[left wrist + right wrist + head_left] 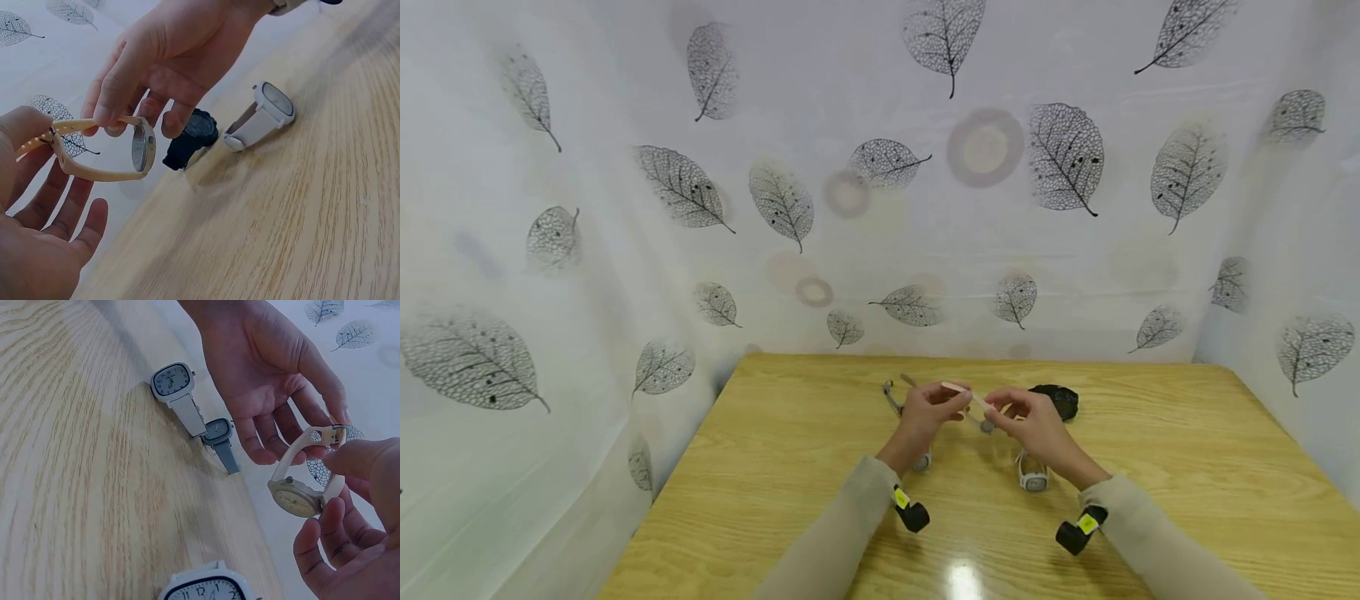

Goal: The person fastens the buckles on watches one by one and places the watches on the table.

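1. Reaches in from the near side with both forearms, beige sleeves slanting toward each other, wrists lifted clear of the bench.
2. Brings the left grip and right grip close together, palms turned inward, with a cream watch held up between them above the bench.
3. Pinches the buckle end of the cream strap in the left grip, thumb and fingers drawn together; leaves the remaining fingers spread and half bent below.
4. Pinches the same strap nearer the case in the right grip, thumb pressed to the band, other fingers bent; lets the case hang below the pinched strap.
5. Shows a white watch on the bench below the left grip, with a grey watch just beyond it.
6. Shows another white watch below and nearer than the right grip, and a black watch just beyond that grip.
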